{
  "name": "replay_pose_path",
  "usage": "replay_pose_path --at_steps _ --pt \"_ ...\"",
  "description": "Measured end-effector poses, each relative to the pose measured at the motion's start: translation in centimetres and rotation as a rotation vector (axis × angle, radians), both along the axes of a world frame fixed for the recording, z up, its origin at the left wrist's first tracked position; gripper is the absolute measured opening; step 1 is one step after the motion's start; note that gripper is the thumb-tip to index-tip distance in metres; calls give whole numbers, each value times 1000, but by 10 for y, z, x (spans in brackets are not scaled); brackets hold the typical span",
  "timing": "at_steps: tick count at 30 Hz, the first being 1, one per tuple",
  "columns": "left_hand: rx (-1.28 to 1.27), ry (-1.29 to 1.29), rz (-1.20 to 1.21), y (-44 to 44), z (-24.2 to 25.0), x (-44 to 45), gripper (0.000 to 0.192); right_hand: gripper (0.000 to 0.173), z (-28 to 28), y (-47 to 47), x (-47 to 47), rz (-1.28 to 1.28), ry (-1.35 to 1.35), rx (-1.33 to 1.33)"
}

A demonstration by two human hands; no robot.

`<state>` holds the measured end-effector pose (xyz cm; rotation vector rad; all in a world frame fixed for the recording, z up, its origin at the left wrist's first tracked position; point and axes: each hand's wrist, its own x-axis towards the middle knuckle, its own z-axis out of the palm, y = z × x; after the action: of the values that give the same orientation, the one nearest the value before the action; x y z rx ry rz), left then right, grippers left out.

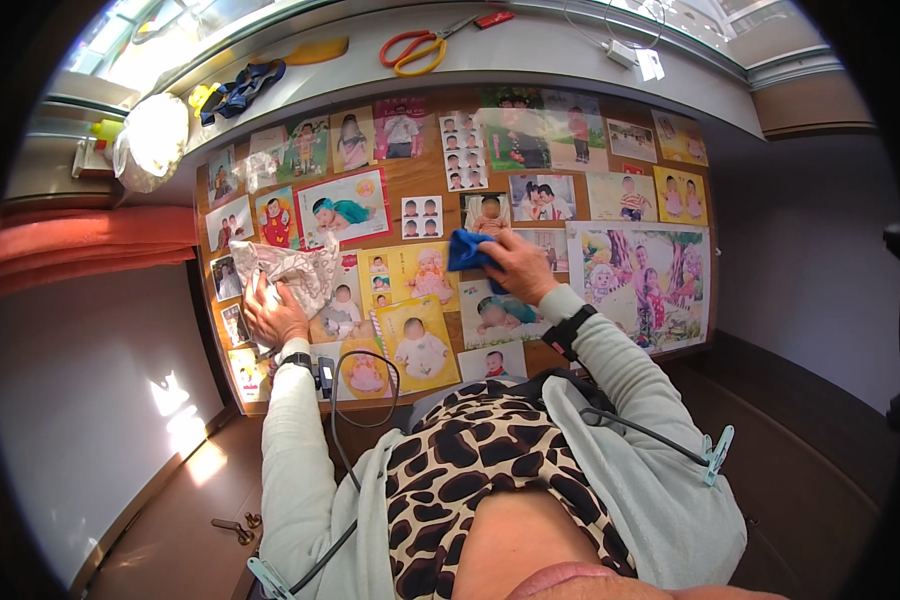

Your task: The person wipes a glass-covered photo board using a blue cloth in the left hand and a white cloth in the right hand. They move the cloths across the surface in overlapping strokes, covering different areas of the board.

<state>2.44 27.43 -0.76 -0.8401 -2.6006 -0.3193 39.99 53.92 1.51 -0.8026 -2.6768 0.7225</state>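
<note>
Under my left hand (274, 309) is a crumpled pale cloth with a pinkish pattern (300, 274), at the left of a photo-covered wooden tabletop (420, 180). The fingers press into its folds, and the palm side is hidden. A folded blue cloth (471, 251) is gripped in my right hand (523, 266) near the table's middle. It lies over the photos there, partly covering a baby photo (487, 212). Just below that hand is a photo of a child in teal (506, 311). A yellow baby photo (418, 341) lies between the hands, nearer to me.
Along the windowsill (510, 56) lie scissors with red and yellow handles (412, 54), a red packet (494, 20), a yellow comb (315, 51), a dark blue strap (244, 90) and a white charger (621, 52). A white plastic bag (152, 139) sits at the left. Black cables (334, 397) hang from my sleeves.
</note>
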Motion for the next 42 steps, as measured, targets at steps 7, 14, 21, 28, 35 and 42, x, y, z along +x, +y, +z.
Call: replay_pose_path --at_steps 7,14,21,28,35,42 --pt "-57 -41 55 0 2 2 40 28 -25 93 81 -756 -3 233" --pt "-70 -37 73 1 1 1 40 37 -37 170 51 -1112 -101 239" --pt "-46 -50 81 0 0 1 40 28 -31 91 -104 -646 122 196" --pt "-34 -40 81 2 4 3 39 29 -7 4 -142 0 148 43" --pt "4 -37 67 2 5 3 39 28 -27 135 -78 -555 106 156" --pt "40 -34 31 2 5 1 40 38 -39 217 -67 -1077 -101 201"
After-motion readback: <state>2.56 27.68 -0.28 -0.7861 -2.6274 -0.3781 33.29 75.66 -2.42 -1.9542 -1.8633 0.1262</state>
